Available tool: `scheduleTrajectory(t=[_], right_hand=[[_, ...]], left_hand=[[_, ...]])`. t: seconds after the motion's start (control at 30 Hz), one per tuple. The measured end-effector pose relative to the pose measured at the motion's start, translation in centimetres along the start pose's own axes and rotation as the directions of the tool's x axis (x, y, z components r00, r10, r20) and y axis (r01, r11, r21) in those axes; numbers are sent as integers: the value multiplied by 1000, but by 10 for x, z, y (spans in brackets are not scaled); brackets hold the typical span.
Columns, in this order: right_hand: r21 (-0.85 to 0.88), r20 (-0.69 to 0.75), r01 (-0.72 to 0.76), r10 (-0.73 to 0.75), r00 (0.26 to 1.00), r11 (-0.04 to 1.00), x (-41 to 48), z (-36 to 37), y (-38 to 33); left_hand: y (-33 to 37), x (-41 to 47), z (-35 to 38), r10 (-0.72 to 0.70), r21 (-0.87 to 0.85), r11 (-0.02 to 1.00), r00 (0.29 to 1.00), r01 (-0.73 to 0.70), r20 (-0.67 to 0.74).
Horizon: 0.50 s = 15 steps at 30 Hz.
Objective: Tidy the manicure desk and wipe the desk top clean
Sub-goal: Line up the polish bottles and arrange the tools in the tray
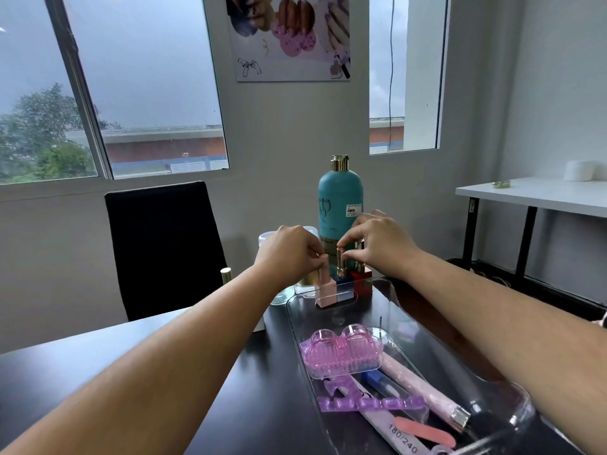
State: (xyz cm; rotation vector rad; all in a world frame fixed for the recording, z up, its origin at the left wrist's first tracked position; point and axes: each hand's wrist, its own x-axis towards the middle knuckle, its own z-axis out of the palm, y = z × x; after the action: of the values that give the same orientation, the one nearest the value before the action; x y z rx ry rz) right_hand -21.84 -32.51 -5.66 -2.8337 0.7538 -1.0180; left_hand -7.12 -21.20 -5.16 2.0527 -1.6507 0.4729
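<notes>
Bench top (pixel 269 405), dark and glossy, carries everything the two hands are busy with. Past its far left edge stands a black chair (pixel 164 247). Near the far edge a small gold-capped bottle (pixel 226 275) shows just above the left forearm. The left hand (pixel 289 254) reaches to the far edge, its grip pinched on the cap of a pink polish bottle (pixel 325 295). Touching that bottle on the right is a blue polish bottle (pixel 341 284); the right hand (pixel 377 244) has its grip closed, fingertips and thumb, on this bottle's tall gold cap. A red polish bottle (pixel 360 280) stands just beside the blue one, and a tall teal bottle (pixel 340 198) rises behind all three.

The three small bottles stand at the far end of a clear tray (pixel 423 333) that runs along the right side of the bench towards the near edge; whether they are inside its end wall or just behind it cannot be told. In the tray lie a pink brush (pixel 341 354), a purple toe separator (pixel 371 403), a nail file (pixel 394 438) and a pink pen-shaped tool (pixel 423 392). Off to the right stands a white table (pixel 532 195).
</notes>
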Motion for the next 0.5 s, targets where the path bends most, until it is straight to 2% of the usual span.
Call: scheduleTrajectory(t=[0.27,0.4,0.5], right_hand=[[44,32,-27,25,999,999,-1,-6,-3],[124,21,-3,1,1000,992,-3,-23,-17],[231,80,33,-53,995,972,-2,-34,-45]], left_hand=[[0,-1,-4,-12,-29,999,1000,12,4],[-11,-9,-36,-11,-98,995,999,6,-51],[-33,-24,-72,-25,-115,993,994,12,-106]])
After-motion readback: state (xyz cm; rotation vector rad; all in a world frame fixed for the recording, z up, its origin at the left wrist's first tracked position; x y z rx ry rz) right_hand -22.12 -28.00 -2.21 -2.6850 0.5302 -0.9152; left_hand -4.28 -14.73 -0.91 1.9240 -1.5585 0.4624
